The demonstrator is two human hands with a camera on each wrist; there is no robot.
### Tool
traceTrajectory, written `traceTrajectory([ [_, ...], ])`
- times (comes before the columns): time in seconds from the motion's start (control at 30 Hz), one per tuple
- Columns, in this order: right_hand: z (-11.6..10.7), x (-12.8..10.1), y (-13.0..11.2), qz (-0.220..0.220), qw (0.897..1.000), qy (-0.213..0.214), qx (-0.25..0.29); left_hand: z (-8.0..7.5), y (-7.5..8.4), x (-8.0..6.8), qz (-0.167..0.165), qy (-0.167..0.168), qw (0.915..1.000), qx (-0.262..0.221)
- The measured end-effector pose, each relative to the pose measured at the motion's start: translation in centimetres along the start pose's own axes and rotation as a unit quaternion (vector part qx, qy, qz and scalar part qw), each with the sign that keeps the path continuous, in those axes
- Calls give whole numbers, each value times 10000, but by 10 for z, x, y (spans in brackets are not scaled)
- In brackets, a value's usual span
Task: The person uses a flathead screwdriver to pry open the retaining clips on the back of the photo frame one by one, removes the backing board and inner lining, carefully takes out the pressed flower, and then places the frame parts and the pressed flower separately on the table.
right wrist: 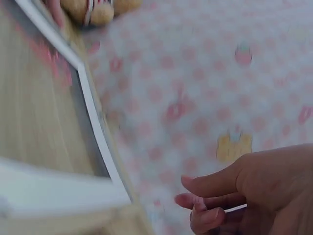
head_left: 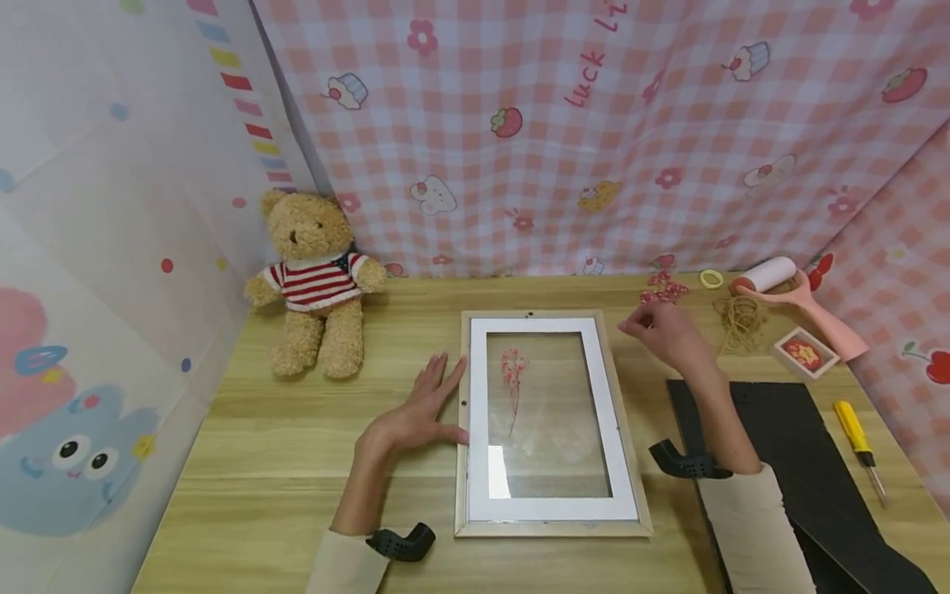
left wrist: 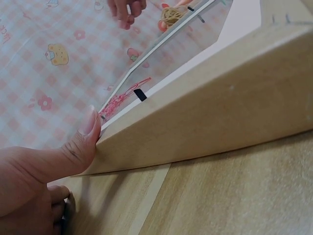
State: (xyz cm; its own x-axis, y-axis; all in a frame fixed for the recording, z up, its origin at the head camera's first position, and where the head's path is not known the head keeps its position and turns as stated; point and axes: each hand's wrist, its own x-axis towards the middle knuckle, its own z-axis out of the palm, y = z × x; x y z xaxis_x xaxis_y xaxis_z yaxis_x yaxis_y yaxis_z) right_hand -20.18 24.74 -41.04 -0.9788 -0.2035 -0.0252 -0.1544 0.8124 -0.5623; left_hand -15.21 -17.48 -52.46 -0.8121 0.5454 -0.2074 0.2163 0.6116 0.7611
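Note:
A wooden picture frame point(head_left: 551, 528) with a white mat and a glass pane lies flat on the table. A pressed pink flower sprig point(head_left: 512, 371) lies under the glass. My left hand point(head_left: 423, 406) lies flat on the table, fingers straight, and its thumb point(left wrist: 88, 132) presses the frame's left wooden edge point(left wrist: 205, 112). My right hand point(head_left: 659, 330) hovers over the frame's far right corner with curled fingers point(right wrist: 205, 188). That view is blurred, and whether it pinches something small is unclear. A pile of small pink dried flowers point(head_left: 664, 289) lies just behind it.
A teddy bear point(head_left: 315, 280) sits at the back left. To the right are rubber bands point(head_left: 740, 318), a yellow tape ring point(head_left: 711, 278), a pink lint roller point(head_left: 772, 276), a small box point(head_left: 805, 351), a yellow screwdriver point(head_left: 857, 437) and a black board point(head_left: 787, 462). Patterned cloth walls enclose the table.

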Motion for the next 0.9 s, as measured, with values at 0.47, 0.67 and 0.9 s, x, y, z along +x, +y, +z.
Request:
traceTrajectory([
  [0.47,66,-46,-101,60,9979,-534,355,0,0,1,-29,-31,10000,-14],
  [0.67,86,-42,-103,261,9980,-566,62,0,-2,3,-81,-45,10000,-12],
  [0.9,113,-40,-108,420,9971,-618,-153,1,-4,2,-52,-22,10000,38],
])
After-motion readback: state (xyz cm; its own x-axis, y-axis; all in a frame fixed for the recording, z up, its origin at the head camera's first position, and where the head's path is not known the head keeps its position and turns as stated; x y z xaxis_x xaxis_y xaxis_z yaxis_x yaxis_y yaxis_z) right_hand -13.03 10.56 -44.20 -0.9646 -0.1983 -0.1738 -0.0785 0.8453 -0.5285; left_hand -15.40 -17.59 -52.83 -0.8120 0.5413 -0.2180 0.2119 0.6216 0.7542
